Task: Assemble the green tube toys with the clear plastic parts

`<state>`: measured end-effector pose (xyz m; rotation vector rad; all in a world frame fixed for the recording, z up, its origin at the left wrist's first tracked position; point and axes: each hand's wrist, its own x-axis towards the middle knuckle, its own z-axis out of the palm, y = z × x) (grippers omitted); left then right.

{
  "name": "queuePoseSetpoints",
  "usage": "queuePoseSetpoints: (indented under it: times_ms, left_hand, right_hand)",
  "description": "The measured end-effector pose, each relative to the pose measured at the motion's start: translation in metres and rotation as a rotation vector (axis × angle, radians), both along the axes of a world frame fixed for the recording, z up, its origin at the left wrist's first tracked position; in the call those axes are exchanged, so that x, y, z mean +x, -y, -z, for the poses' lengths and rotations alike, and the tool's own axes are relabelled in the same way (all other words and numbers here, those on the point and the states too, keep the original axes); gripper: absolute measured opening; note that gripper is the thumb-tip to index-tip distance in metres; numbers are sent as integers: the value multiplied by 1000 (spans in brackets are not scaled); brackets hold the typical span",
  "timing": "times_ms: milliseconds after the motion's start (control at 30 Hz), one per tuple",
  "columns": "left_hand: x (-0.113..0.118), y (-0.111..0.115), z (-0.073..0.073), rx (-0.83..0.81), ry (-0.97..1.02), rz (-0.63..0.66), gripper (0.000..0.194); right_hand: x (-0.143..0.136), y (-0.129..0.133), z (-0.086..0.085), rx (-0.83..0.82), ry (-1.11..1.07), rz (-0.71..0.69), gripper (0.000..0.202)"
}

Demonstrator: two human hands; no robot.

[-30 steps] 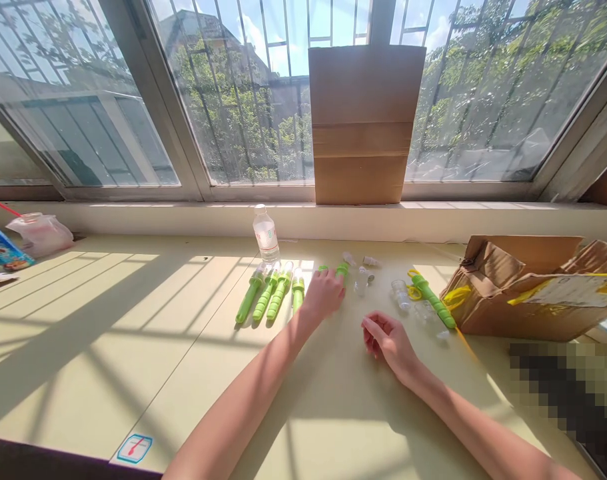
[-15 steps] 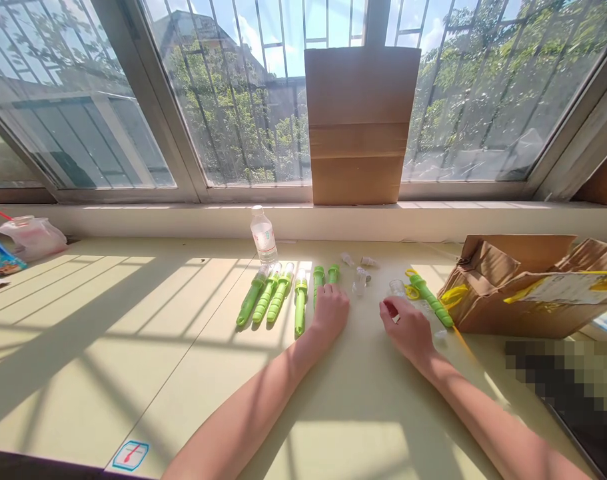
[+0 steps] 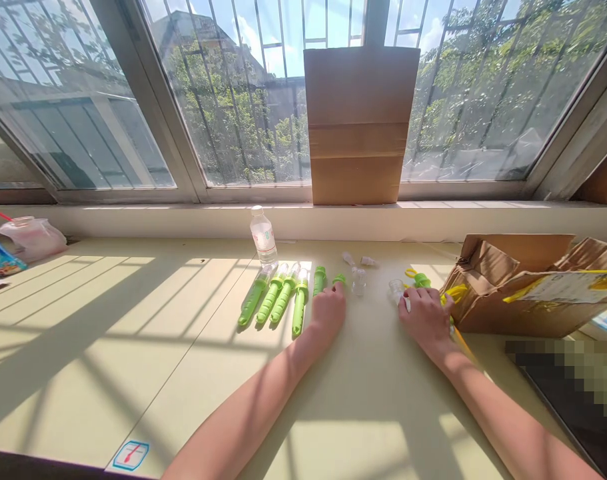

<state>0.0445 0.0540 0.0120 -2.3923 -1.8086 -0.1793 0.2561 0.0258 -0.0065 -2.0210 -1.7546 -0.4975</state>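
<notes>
My left hand (image 3: 329, 308) is curled around a green ribbed tube (image 3: 338, 279), whose top end shows above the fingers. Just left of it stands out another green tube (image 3: 319, 277), partly covered by the same hand. Further left lie several green tubes with clear tops (image 3: 282, 300). My right hand (image 3: 427, 319) is bent low over the table, its fingertips mostly hidden. A small whitish piece shows by its thumb, beside a clear plastic cup-like piece (image 3: 396, 289). Beneath and beyond that hand lies a green tube with a yellow ring (image 3: 422, 280), mostly covered.
Small clear plastic pieces (image 3: 358, 281) lie between the hands. A water bottle (image 3: 264, 237) stands behind the tubes. At the right is an open cardboard box (image 3: 513, 313) with yellow tape; a cardboard sheet (image 3: 360, 127) leans against the window. A pink-white container (image 3: 32, 239) is far left.
My right hand has moved right, over the green tube near the box. My left hand has shifted slightly, and the tube under it has moved a little right and down.
</notes>
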Motion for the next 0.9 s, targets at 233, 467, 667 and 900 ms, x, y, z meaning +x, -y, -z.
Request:
queuePoseSetpoints:
  times_ms: [233,467,667,900]
  left_hand:
    - [0,1,2,-39,36,-33,43]
    - [-3,-1,6,-40,81,47,34]
    - [-2,-1,4,-43,82,6,35]
    - [-3,-1,8,22,62,5,34]
  right_hand:
    - [0,1,-2,-56,-57,14,21]
    - [5,-2,5,-75,-94,1,33]
    - [4,-4,7,-116,-63,20,27]
    - [1,0,3,-122,-15,5,26]
